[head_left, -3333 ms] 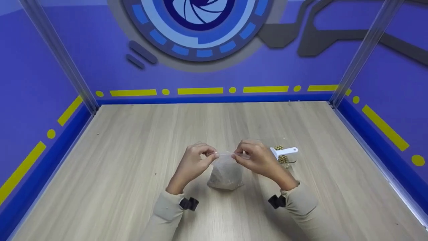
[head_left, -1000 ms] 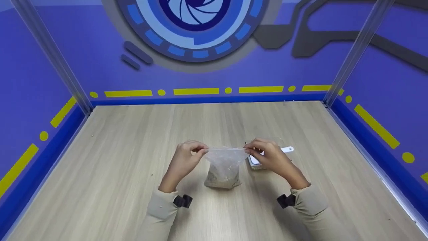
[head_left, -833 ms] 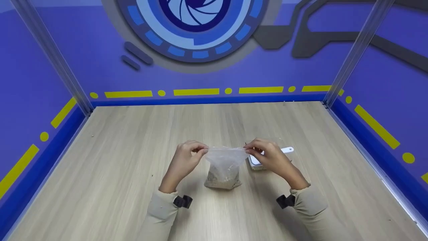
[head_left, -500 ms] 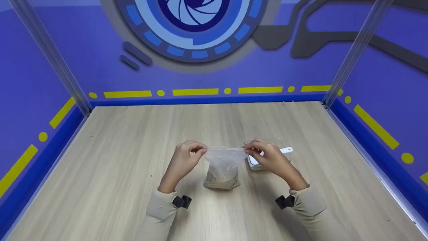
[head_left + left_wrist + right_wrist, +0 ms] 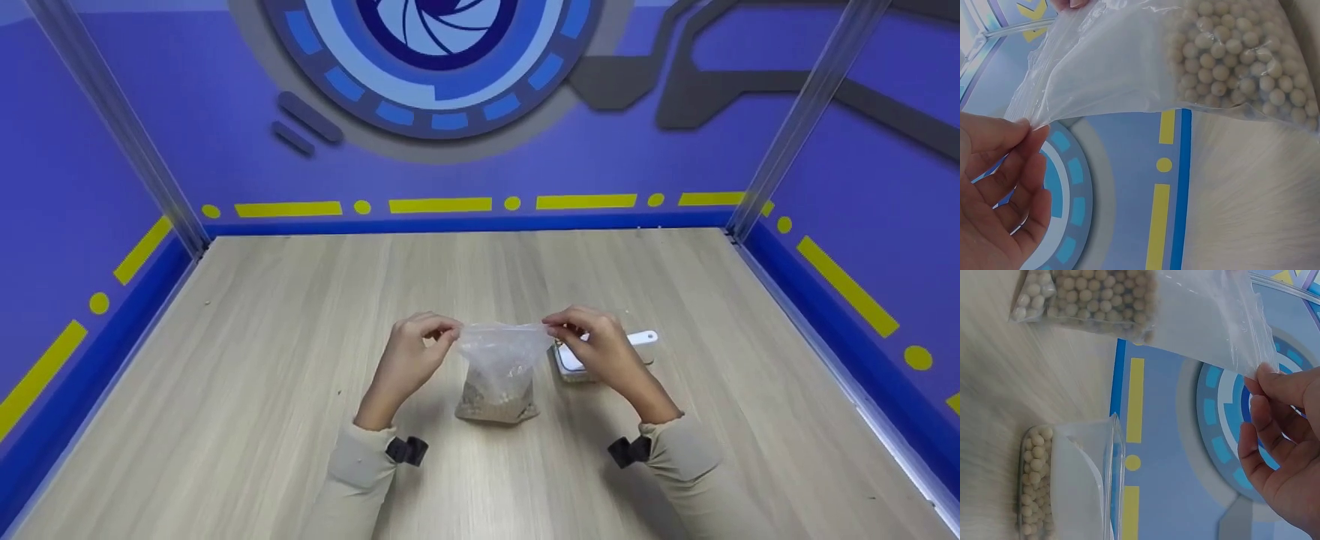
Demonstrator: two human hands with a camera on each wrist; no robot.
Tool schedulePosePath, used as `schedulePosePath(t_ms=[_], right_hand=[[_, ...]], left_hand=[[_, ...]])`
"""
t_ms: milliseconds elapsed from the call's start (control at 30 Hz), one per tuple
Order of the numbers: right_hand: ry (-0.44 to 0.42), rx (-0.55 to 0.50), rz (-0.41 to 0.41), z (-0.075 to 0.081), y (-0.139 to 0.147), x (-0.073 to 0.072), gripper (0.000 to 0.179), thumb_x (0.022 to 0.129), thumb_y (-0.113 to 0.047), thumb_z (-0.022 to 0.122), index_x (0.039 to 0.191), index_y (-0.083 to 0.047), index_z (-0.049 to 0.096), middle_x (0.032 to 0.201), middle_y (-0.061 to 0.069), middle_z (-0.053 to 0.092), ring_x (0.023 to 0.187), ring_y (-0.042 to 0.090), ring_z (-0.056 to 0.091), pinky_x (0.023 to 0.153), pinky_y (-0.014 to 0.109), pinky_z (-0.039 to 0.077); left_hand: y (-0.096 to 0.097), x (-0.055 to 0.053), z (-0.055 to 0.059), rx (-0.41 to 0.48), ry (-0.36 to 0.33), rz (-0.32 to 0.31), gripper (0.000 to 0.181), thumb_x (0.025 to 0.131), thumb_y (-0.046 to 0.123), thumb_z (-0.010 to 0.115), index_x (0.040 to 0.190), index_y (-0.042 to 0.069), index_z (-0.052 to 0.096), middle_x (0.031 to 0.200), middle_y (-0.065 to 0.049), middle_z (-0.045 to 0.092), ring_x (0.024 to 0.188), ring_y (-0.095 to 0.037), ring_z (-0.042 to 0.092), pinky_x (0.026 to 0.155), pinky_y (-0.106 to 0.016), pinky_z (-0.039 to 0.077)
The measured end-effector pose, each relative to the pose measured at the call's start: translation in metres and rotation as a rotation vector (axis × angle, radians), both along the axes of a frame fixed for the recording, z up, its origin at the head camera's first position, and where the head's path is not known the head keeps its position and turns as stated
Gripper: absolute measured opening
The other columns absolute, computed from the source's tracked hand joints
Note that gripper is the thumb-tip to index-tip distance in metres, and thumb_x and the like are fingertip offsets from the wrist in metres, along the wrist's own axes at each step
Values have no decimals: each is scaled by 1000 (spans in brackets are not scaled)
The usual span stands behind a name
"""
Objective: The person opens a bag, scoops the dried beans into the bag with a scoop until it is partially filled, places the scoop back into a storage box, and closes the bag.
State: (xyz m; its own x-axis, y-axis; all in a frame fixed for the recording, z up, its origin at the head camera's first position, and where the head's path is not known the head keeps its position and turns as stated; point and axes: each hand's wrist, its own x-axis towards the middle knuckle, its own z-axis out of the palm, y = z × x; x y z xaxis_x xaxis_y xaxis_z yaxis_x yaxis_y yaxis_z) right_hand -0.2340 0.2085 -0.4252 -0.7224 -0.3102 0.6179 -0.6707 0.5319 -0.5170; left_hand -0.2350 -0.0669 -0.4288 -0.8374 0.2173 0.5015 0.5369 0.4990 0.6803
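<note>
A clear zip-top plastic bag stands upright on the table in front of me, its lower part filled with small pale round balls. My left hand pinches the left top corner between thumb and index finger, the other fingers loosely curled. At the opposite top corner my right hand pinches the bag the same way. The top edge is stretched nearly straight between both hands. In the right wrist view, that hand has thumb and forefinger on the plastic's edge.
Behind my right hand sits a clear rectangular container with more of the pale balls. A white scoop lies in it, handle out to the right. Blue printed walls enclose the wooden table at the back and sides.
Compared with about three seconds ago, my hands have spread apart along the bag's mouth, pulling it wide. In the last second they have shifted only slightly, the bag staying in place.
</note>
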Motion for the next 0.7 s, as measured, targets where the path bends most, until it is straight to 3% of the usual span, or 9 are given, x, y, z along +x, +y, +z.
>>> schedulePosePath(t_ms=[300,533,700], right_hand=[[-41,-21,-34,-1,-3,-5,14,84,4,67,94,-2,75,90,7,73,76,16,67,67,24,53],[-97,-51,-102,-4,-8,-20,14,84,6,66,94,0,75,88,10,74,79,22,68,70,28,55],[-187,-65,-152,-4,-12,-31,13,86,2,66,95,0,75,90,12,74,79,21,68,69,27,54]], left_hand=[[-1,-4,1,-18,23,-3,10,88,6,66,92,5,75,86,-4,71,78,-14,62,74,-31,53],[0,-15,-3,-7,-48,1,15,91,8,63,100,3,74,93,-8,71,82,-16,64,78,-34,53],[1,-28,-6,20,-89,31,14,91,7,63,98,1,74,89,-10,71,74,-15,58,68,-26,49]])
